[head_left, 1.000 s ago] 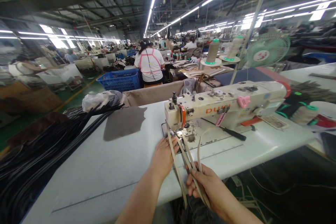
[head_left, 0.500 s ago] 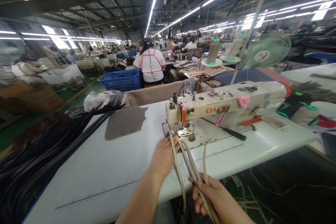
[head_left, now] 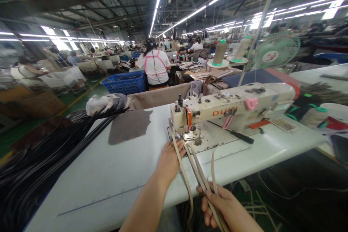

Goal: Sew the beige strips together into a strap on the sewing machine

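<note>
My left hand (head_left: pixel 169 159) lies on the white tabletop just in front of the sewing machine's (head_left: pixel 209 114) presser foot (head_left: pixel 189 136), fingers stretched forward and flat. One narrow beige strip (head_left: pixel 185 174) runs over its fingers, up past the machine head's left side and down over the table edge. Lower right, at the front edge, my right hand (head_left: pixel 217 203) is closed around several beige strips (head_left: pixel 200 174). These run up toward the presser foot, and one loose end (head_left: pixel 213 163) curls upward from the grip. Where the strips meet the needle is too small to make out.
A black-handled tool (head_left: pixel 241 137) rests on the machine bed. A brown-grey piece of material (head_left: pixel 129 127) lies on the table's left, beside long black strips (head_left: pixel 67 152). Thread cones (head_left: pixel 219 53) and a green fan (head_left: pixel 274 54) stand behind. A person (head_left: pixel 154 65) sits ahead, back turned.
The upper end of the single strip over my left fingers has shifted up and left, past the machine head. Both hands stay nearly in place; the view has moved slightly.
</note>
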A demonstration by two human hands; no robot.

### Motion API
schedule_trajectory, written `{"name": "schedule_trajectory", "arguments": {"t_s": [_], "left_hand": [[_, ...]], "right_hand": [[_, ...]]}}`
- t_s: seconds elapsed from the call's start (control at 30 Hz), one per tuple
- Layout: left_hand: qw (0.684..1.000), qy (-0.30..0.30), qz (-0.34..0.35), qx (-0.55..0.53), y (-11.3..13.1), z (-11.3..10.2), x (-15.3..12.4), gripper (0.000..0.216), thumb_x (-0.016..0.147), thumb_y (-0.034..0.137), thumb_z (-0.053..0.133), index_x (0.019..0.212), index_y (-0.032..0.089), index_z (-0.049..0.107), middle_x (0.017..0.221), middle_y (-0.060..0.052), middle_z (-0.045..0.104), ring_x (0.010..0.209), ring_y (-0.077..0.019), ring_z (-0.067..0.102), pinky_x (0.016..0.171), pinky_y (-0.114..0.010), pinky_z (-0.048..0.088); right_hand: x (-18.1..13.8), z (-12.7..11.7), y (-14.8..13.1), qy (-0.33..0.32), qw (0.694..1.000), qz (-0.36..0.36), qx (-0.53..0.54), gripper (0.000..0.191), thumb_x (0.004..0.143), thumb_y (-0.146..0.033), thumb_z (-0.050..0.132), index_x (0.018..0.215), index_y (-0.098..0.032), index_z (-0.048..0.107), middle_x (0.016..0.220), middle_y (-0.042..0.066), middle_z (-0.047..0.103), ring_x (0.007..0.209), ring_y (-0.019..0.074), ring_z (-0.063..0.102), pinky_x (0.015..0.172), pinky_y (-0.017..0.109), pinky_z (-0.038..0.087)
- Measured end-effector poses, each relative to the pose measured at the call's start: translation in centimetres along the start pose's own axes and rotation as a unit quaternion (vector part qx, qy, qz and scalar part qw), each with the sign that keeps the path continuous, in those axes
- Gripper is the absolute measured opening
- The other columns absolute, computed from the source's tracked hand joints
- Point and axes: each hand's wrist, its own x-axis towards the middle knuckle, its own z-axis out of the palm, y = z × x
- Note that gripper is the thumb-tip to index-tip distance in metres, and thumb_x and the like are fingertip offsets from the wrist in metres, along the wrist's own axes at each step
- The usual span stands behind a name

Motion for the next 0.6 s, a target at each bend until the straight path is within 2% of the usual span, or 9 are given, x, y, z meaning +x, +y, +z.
{"name": "schedule_trajectory", "arguments": {"t_s": [0.23,0.6], "left_hand": [[1.000,-0.017,-0.012,-0.004,0.1,-0.2,0.0,0.036,0.109,0.033,0.046,0.137,0.021,0.065,0.141,-0.011,0.068,0.139,-0.0298,0.059,0.119,-0.059,0.045],[1.000,-0.011,0.003,0.006,0.6,-0.7,0.2,0.034,0.109,0.030,0.047,0.135,0.023,0.067,0.139,-0.011,0.070,0.134,-0.0277,0.063,0.116,-0.056,0.048]], "right_hand": [[0.1,-0.5,0.3,-0.004,1.000,-0.004,-0.009,0.041,0.085,-0.052,0.075,0.104,-0.016,0.067,0.065,-0.001,0.071,0.047,0.0109,0.068,0.042,0.016,0.042],[0.5,-1.1,1.1,-0.024,1.000,0.000,-0.012,0.056,0.076,-0.064,0.080,0.102,-0.016,0.067,0.063,-0.001,0.070,0.045,0.0116,0.067,0.041,0.017,0.041]]}}
